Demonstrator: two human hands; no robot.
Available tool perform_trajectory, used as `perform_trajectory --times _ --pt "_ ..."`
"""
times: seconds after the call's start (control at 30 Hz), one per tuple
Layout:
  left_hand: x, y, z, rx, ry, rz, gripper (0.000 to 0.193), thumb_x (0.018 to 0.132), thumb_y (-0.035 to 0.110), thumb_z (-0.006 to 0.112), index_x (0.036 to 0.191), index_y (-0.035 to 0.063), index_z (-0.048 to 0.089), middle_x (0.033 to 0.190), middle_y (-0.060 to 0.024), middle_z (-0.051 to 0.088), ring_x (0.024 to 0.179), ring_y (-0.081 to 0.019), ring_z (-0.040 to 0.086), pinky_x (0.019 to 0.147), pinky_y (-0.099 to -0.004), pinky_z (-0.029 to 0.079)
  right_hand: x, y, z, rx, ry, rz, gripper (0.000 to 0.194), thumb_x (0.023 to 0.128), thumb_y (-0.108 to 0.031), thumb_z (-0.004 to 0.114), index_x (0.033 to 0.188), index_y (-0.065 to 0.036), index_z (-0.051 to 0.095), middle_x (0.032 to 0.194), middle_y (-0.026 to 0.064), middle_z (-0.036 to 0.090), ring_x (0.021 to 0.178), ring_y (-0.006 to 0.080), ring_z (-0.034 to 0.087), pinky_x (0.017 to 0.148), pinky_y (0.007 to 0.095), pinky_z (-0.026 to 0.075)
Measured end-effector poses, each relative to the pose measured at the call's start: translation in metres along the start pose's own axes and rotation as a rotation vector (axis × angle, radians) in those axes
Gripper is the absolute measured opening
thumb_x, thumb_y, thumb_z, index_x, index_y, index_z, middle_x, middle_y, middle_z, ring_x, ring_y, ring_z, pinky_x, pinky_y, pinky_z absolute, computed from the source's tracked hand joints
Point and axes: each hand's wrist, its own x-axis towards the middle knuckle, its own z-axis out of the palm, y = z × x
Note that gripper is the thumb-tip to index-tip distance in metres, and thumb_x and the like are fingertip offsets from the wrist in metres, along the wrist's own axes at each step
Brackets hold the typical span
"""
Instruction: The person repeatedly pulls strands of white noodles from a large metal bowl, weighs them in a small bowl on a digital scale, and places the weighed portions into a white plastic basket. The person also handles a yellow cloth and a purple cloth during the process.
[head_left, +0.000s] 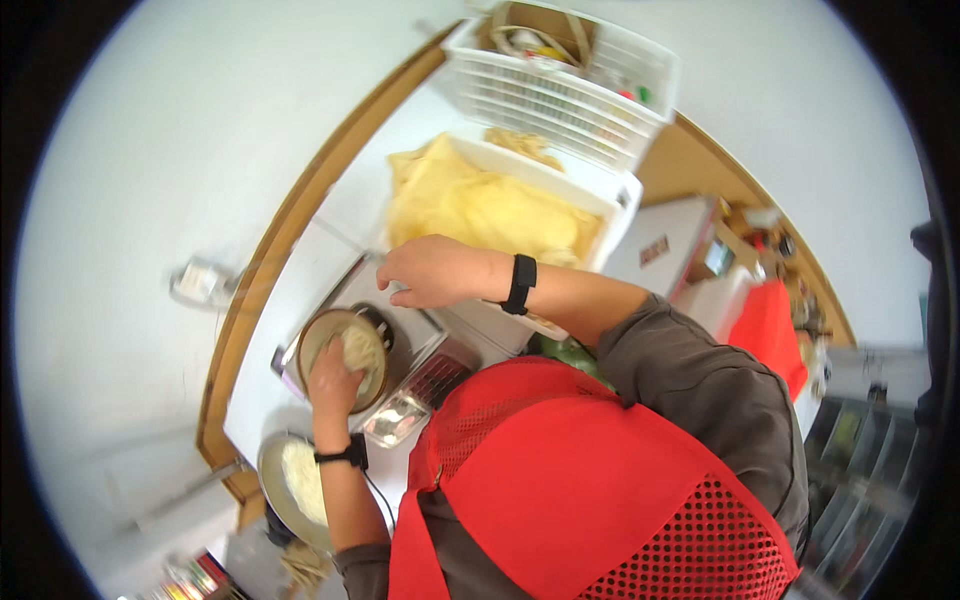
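My left hand (337, 379) reaches into a round brown-rimmed pot (301, 352), its fingers against a pale, shredded or dough-like food (360, 352). Whether the fingers close on any of it is hidden. My right hand (416, 274) is held above the worktop, up and to the right of the pot, with thumb and fingers apart and nothing seen in it. Just beyond it, a white plastic tub (619, 225) holds soft, folded yellow sheets (495, 210) that hang over its side. A round metal pan (271, 480) of white, fine food lies beside my left forearm.
A white slatted plastic basket (555, 94) of mixed things stands behind the tub. Clear plastic boxes (397, 420) are close to my body, near the pot. At the right are a white box (660, 240), a red bag or cloth (769, 337) and small goods. The worktop has a wooden edge (300, 172).
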Motion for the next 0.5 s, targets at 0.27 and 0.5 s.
perform_trajectory --times 0.27,0.5 --pt "-0.002 0.005 -0.031 -0.074 -0.081 -0.044 0.068 0.084 0.006 0.086 0.148 0.0008 0.062 0.14 -0.0267 0.07 0.133 -0.0452 0.064 0.114 -0.0473 0.052 -0.184 0.039 -0.04 0.134 0.467 0.3 0.023 0.098 -0.024 0.072 0.113 -0.008 0.077 0.104 0.0173 0.079 0.1 0.0406 0.075 0.087 0.0516 0.059" --pt "-0.012 0.006 -0.05 -0.185 -0.052 -0.088 0.069 0.09 0.007 0.085 0.153 0.0013 0.06 0.153 -0.0228 0.062 0.143 -0.0414 0.058 0.12 -0.0474 0.047 -0.281 0.056 -0.064 0.029 0.673 0.748 0.018 0.098 -0.021 0.069 0.104 -0.006 0.078 0.097 0.0182 0.079 0.091 0.041 0.075 0.081 0.05 0.06"
